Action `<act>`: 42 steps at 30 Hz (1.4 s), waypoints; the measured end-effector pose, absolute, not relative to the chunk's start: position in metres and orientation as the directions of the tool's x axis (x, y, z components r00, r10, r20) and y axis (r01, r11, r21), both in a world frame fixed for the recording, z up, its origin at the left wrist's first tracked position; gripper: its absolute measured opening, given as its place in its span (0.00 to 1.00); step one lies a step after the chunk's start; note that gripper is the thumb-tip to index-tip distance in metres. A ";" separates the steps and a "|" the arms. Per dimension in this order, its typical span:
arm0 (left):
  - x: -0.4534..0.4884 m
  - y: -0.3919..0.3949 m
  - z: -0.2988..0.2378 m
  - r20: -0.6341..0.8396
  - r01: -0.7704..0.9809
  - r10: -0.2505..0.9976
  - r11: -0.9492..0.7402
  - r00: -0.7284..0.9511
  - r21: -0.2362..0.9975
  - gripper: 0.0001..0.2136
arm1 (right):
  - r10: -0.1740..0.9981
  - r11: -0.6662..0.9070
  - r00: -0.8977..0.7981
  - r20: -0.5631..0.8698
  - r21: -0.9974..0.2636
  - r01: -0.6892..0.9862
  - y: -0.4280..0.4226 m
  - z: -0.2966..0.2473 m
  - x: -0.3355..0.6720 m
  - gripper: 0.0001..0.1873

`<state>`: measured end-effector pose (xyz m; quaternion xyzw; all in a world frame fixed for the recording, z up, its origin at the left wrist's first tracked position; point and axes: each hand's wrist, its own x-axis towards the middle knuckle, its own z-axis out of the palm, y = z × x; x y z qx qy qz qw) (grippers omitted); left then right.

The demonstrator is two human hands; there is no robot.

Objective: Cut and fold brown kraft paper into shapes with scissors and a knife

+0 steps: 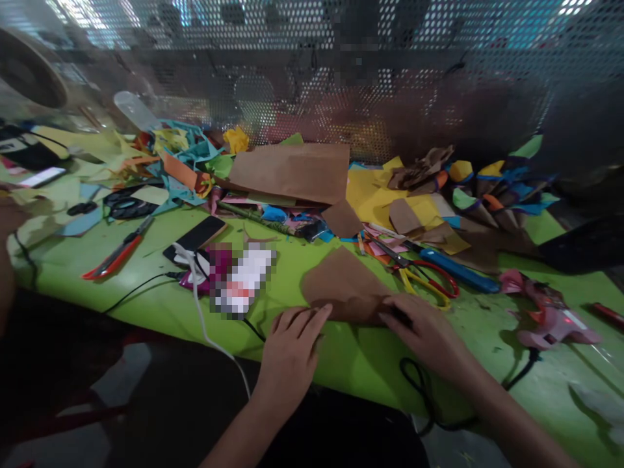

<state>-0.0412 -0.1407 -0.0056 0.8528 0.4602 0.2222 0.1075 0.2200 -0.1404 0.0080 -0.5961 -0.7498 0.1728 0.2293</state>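
Observation:
A piece of brown paper [344, 279] lies on the green table with its near edge folded up or curled. My left hand [295, 335] is at the paper's near left corner, fingers stretched out and the index fingertip touching the fold. At the near right edge, my right hand [424, 328] has the paper between thumb and fingers; its thumb side is in shadow. Just beyond the right hand lie scissors [414, 273] with red and yellow handles and a blue utility knife [458, 270].
A pink glue gun [556, 322] with a lit red light and a black cord lies right. Left are a phone [197, 235], a white cable [197, 299] and a red cutter [119, 253]. Paper scraps [190, 149] and small paper cones [492, 201] line the perforated metal screen [292, 84].

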 end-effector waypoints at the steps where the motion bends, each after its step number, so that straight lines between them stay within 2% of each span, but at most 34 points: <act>1: -0.041 -0.142 -0.006 0.277 0.736 0.831 -0.556 0.483 0.386 0.21 | 0.972 0.236 -0.199 0.128 -0.556 0.797 -0.143 0.009 0.222 0.06; 6: -0.042 -0.145 -0.006 0.279 0.725 0.815 -0.580 0.509 0.371 0.19 | 0.961 0.254 -0.266 0.079 -0.633 0.731 -0.150 0.011 0.227 0.08; 13: -0.045 -0.145 -0.005 0.282 0.722 0.801 -0.598 0.528 0.349 0.18 | 0.970 0.231 -0.223 0.098 -0.662 0.713 -0.148 0.014 0.223 0.08; 25: -0.046 -0.149 -0.009 0.313 0.695 0.773 -0.634 0.552 0.338 0.20 | 0.987 0.158 -0.156 0.047 -0.503 0.850 -0.141 0.011 0.212 0.17; 30: -0.045 -0.150 -0.005 0.296 0.704 0.780 -0.626 0.552 0.336 0.25 | 0.986 0.161 -0.159 0.044 -0.460 0.873 -0.139 0.010 0.211 0.17; 42: -0.039 -0.146 -0.007 0.245 0.730 0.778 -0.628 0.579 0.269 0.25 | 0.994 0.112 -0.109 0.031 -0.377 0.919 -0.136 0.010 0.207 0.17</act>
